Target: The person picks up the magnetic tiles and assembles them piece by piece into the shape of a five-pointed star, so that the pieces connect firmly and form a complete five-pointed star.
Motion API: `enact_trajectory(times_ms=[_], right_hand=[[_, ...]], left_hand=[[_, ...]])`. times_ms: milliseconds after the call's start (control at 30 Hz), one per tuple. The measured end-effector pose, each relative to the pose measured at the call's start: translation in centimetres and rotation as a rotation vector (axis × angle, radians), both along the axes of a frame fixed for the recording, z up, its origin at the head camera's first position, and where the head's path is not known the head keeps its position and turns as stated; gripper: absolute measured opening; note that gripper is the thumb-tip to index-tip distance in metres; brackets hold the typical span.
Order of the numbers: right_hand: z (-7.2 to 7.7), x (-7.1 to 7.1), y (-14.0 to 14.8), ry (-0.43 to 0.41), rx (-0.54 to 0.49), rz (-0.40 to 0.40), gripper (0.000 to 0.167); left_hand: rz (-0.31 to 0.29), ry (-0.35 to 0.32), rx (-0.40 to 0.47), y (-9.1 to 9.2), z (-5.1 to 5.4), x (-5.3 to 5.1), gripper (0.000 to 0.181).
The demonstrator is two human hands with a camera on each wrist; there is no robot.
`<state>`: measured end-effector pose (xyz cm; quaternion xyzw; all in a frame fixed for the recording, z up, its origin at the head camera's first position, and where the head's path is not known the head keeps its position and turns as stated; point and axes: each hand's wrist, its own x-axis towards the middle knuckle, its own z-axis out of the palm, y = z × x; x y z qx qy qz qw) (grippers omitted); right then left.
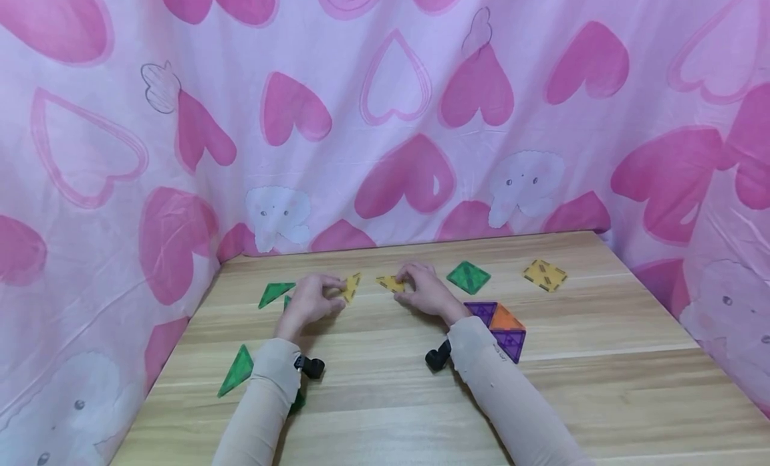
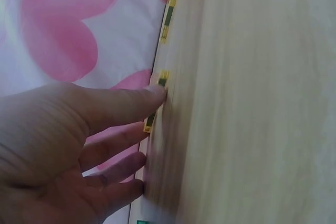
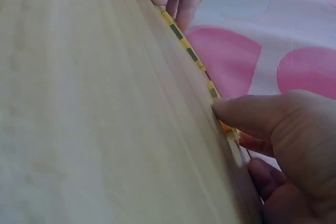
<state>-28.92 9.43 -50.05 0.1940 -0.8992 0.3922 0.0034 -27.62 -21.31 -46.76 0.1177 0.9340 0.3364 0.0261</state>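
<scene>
Toward the far side of the table, my left hand [image 1: 311, 299] pinches a yellow triangular magnetic tile [image 1: 352, 287] between thumb and fingers. Opposite it, my right hand [image 1: 424, 291] pinches a second yellow triangular magnetic tile [image 1: 388, 283] in the same way. Both tiles lie on or very near the tabletop, with a gap between them in the head view. From the left wrist view, the thumb lies over the near edge of the left yellow tile [image 2: 164, 76]. The right wrist view shows the right yellow tile [image 3: 211, 88] partly behind the thumb.
Green triangular tiles [image 1: 276, 293] lie at the left of the wooden table [image 1: 385, 399], some partly behind the left arm. At the right are a green square [image 1: 469, 277], a yellow square [image 1: 545, 275] and a joined purple-and-orange group [image 1: 507, 319]. A pink heart-patterned curtain [image 1: 337, 178] surrounds the table.
</scene>
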Motion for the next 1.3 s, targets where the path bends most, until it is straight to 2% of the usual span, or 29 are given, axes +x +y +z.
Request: enact_trajectory(times_ms=[133, 333, 433, 600, 733, 1000, 1300], right_hand=[[0.1, 0.1, -0.1, -0.033, 0.004, -0.016, 0.039], [0.6, 0.2, 0.3, -0.086, 0.002, 0.007, 0.073], [0.8, 0.3, 0.6, -0.106, 0.017, 0.030, 0.083], [0.8, 0.4, 0.6, -0.108, 0.065, 0.034, 0.082], [0.6, 0.4, 0.5, -0.102, 0.088, 0.024, 0.085], [0.5, 0.5, 0.4, -0.100, 0.109, 0.023, 0.086], [0.5, 0.5, 0.5, -0.112, 0.112, 0.029, 0.087]], left_hand=[[0.003, 0.011, -0.007, 0.2, -0.1, 0.2, 0.040], [-0.010, 0.014, -0.013, 0.9, -0.1, 0.2, 0.062], [0.002, 0.000, -0.033, 1.2, -0.1, 0.2, 0.067], [-0.019, 0.010, -0.057, 1.7, -0.3, 0.2, 0.061], [-0.032, 0.020, -0.041, 2.2, -0.4, 0.3, 0.059], [-0.059, 0.083, -0.080, 3.4, -0.7, 0.2, 0.058], [-0.054, 0.116, -0.116, 4.1, -1.1, 0.4, 0.057]])
